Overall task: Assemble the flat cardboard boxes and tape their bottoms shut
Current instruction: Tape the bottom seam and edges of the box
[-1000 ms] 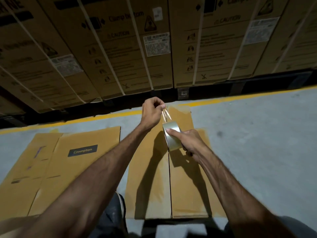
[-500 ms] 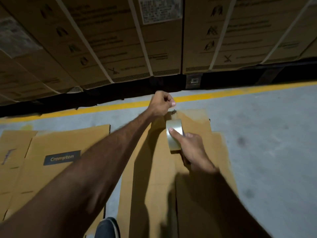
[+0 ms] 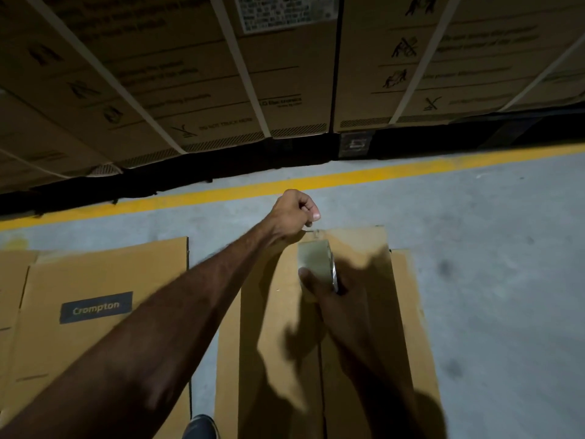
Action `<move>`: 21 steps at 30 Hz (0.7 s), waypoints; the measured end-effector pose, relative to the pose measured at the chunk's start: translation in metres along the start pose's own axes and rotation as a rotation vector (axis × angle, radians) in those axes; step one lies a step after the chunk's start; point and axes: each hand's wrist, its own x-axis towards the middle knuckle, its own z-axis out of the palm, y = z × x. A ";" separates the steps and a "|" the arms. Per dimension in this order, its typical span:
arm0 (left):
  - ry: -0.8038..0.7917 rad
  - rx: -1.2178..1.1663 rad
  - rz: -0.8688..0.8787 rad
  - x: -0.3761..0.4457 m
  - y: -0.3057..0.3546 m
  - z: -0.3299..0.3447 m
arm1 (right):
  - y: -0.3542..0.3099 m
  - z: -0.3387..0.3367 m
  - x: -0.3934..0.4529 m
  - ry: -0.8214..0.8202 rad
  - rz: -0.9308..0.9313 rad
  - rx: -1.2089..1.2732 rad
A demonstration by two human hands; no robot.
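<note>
Tape roll (image 3: 316, 264) sits at the far end of the box (image 3: 357, 312), over the seam between its two flaps, gripped by the right hand (image 3: 335, 296) with fingers curled round it. Left hand (image 3: 292, 213) is fisted just past the box's far edge, pinching the tape's free end. Flat cardboard (image 3: 95, 312) marked "Crompton" lies beside the box on the grey floor (image 3: 490, 248).
</note>
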 end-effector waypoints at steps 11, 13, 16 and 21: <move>-0.119 -0.015 -0.064 0.018 -0.005 0.008 | -0.014 0.015 0.012 0.123 0.124 0.123; -0.158 -0.016 -0.088 0.020 -0.007 0.007 | -0.014 0.015 0.013 0.130 0.128 0.118; -0.207 -0.006 -0.135 0.026 -0.003 0.000 | -0.016 0.014 0.010 0.115 0.153 0.160; -0.208 -0.040 -0.132 0.025 0.004 -0.005 | -0.020 0.017 0.010 0.133 0.157 0.140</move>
